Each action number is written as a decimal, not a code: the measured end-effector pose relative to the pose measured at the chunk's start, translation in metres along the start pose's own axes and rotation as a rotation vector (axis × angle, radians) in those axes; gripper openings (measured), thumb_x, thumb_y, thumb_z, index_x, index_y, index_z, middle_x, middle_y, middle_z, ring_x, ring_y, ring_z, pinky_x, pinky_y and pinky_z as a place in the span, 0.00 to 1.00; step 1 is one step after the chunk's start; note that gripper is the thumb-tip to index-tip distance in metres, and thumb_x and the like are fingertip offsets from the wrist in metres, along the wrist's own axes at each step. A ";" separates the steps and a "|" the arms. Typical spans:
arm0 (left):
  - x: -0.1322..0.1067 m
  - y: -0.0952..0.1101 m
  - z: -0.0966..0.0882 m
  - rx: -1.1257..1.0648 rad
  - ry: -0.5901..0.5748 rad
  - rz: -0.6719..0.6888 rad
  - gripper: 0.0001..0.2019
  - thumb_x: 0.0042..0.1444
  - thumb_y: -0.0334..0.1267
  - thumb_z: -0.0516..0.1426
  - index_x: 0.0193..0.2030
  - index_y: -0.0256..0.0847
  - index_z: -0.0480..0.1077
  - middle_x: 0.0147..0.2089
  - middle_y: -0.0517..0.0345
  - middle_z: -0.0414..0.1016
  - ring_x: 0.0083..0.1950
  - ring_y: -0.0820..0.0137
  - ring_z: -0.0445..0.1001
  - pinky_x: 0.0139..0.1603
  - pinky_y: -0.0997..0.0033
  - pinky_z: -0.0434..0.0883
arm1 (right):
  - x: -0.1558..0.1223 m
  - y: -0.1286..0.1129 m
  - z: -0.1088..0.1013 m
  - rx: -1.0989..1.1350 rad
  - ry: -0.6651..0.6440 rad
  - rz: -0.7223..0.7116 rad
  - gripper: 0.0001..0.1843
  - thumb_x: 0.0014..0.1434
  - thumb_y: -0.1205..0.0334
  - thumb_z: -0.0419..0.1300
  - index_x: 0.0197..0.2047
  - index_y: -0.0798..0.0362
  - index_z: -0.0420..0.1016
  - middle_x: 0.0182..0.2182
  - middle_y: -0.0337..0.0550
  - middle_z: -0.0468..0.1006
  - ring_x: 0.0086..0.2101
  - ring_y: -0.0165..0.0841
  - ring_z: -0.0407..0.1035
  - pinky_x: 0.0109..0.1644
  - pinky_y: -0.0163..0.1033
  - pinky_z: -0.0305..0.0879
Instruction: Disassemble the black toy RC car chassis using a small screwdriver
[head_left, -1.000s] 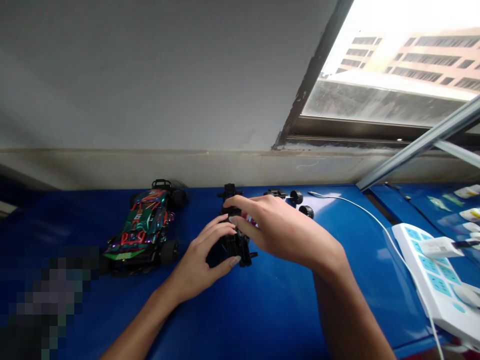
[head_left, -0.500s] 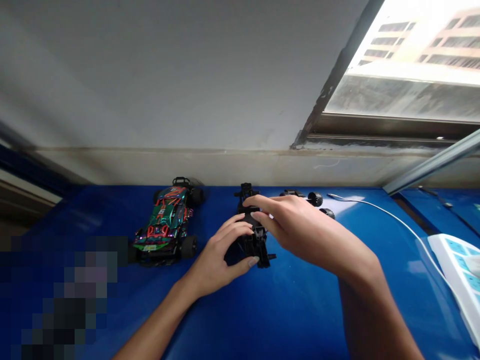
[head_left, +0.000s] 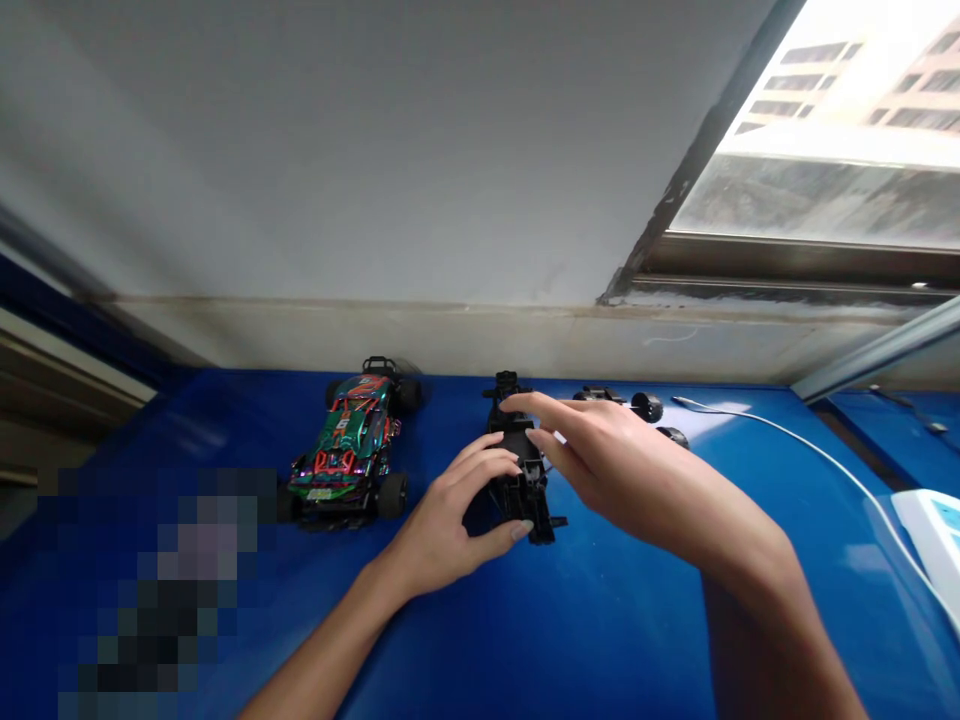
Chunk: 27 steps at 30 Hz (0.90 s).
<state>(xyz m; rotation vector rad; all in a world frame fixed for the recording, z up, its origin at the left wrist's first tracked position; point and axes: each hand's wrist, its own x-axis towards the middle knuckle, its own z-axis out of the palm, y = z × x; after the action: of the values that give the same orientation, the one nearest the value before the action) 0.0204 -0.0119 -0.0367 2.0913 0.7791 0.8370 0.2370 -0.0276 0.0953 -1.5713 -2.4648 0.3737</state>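
A black toy car chassis without wheels lies lengthwise on the blue table, under both my hands. My left hand grips it from the left, fingertips on a flat dark panel at its middle and thumb against the near end. From the right, my right hand reaches over it, index finger toward the far end and thumb beside the panel. Its other fingers are partly hidden behind the hand. To the left stands a whole toy car with a shiny green and red body and black wheels.
Behind my right hand lie black parts, including a wheel. A white cable runs across the blue table to a white power strip at right. The wall bounds the far edge. A blurred patch hides the lower left.
The view has turned slightly left, so everything sits a little further right in the picture. Both hands keep nearly the same pose on the chassis.
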 end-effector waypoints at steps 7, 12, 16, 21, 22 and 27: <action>-0.001 0.001 0.001 -0.008 0.014 0.021 0.21 0.63 0.46 0.67 0.60 0.47 0.71 0.64 0.50 0.79 0.78 0.49 0.63 0.76 0.38 0.65 | -0.003 0.002 -0.001 0.017 0.022 -0.011 0.43 0.64 0.73 0.55 0.77 0.32 0.55 0.55 0.43 0.81 0.41 0.39 0.79 0.41 0.41 0.69; -0.002 -0.001 0.002 -0.018 0.016 0.022 0.21 0.63 0.45 0.68 0.60 0.48 0.71 0.65 0.51 0.78 0.78 0.50 0.62 0.76 0.39 0.65 | -0.002 0.007 0.002 -0.002 0.012 -0.042 0.29 0.72 0.63 0.54 0.74 0.37 0.61 0.51 0.43 0.84 0.42 0.41 0.80 0.37 0.40 0.67; 0.000 0.000 0.002 -0.016 0.022 0.032 0.21 0.63 0.45 0.68 0.60 0.48 0.71 0.65 0.50 0.78 0.78 0.49 0.63 0.77 0.38 0.64 | -0.001 0.010 0.005 -0.071 0.035 -0.054 0.28 0.75 0.64 0.50 0.75 0.40 0.60 0.47 0.45 0.86 0.38 0.40 0.81 0.34 0.39 0.64; 0.000 0.001 0.002 -0.016 0.017 0.020 0.21 0.63 0.45 0.67 0.61 0.48 0.71 0.64 0.50 0.79 0.79 0.49 0.62 0.76 0.37 0.65 | 0.000 0.003 0.002 -0.039 0.051 -0.062 0.37 0.68 0.70 0.55 0.76 0.37 0.58 0.53 0.45 0.85 0.40 0.40 0.81 0.36 0.39 0.65; 0.000 0.001 0.002 -0.014 0.017 0.020 0.21 0.63 0.45 0.67 0.61 0.48 0.71 0.65 0.50 0.78 0.79 0.49 0.62 0.76 0.37 0.65 | 0.000 0.002 0.001 -0.025 0.043 -0.057 0.36 0.68 0.68 0.55 0.76 0.37 0.60 0.54 0.45 0.85 0.41 0.40 0.81 0.36 0.39 0.66; -0.001 -0.001 0.002 0.013 0.018 0.033 0.21 0.64 0.45 0.66 0.61 0.47 0.71 0.65 0.49 0.78 0.78 0.48 0.64 0.76 0.37 0.65 | 0.004 0.003 -0.001 0.012 -0.031 -0.028 0.27 0.72 0.69 0.52 0.70 0.42 0.68 0.52 0.47 0.85 0.46 0.42 0.80 0.41 0.40 0.66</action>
<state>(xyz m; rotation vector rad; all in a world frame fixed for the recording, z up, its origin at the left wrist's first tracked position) 0.0212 -0.0126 -0.0385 2.1155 0.7637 0.8721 0.2381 -0.0232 0.0957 -1.5361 -2.5005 0.4108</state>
